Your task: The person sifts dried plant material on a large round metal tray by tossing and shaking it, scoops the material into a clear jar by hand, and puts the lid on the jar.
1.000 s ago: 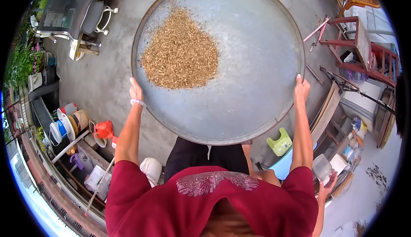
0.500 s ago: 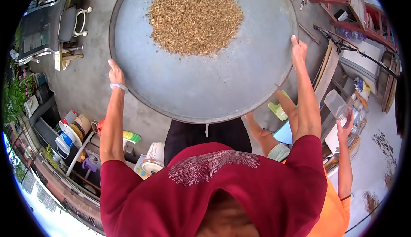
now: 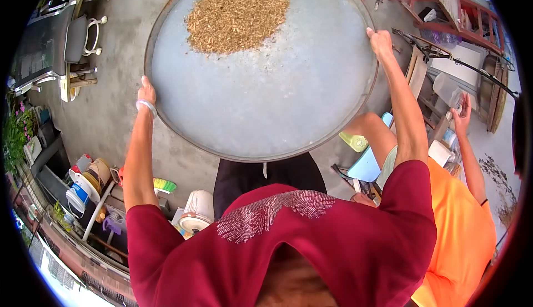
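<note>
Brown chopped chips [image 3: 236, 18] have slid toward the far left of the round metal tray [image 3: 261, 101]; I see left hand [image 3: 146, 92] and right hand [image 3: 380, 41] gripping its opposite sides, chips ahead of both, nearer the left.

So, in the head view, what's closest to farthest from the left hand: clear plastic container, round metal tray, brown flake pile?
1. round metal tray, in the left hand
2. brown flake pile, on the tray's far part
3. clear plastic container, over on the right
</note>
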`<state>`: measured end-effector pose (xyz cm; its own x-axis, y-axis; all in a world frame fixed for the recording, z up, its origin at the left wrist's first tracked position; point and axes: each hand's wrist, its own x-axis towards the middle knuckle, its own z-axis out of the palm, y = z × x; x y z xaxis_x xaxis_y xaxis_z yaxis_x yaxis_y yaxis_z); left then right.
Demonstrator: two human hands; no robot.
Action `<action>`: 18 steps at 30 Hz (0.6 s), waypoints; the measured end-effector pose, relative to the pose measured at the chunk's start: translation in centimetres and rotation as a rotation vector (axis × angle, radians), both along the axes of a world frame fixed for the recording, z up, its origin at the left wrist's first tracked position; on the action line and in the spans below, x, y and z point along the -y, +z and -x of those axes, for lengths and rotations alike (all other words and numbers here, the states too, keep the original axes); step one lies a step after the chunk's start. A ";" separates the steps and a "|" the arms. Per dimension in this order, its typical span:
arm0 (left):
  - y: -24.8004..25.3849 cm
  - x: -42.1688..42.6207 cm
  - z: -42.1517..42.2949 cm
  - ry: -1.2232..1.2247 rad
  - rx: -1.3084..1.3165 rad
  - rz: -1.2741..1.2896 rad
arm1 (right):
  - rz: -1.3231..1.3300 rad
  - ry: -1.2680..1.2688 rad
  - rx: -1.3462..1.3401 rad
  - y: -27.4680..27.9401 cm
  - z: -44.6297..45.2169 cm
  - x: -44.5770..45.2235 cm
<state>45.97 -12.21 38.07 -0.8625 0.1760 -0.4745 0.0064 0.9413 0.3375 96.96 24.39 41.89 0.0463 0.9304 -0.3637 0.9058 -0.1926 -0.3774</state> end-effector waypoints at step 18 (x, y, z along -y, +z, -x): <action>-3.9 4.2 4.4 -0.167 -0.167 -0.222 | 0.051 -0.195 -0.104 -0.5 -2.2 5.6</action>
<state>41.52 -16.38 34.19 -0.8756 0.4052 -0.2630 0.2274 0.8261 0.5155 99.18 18.82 41.35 0.1831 0.8877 -0.4225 0.8066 -0.3813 -0.4516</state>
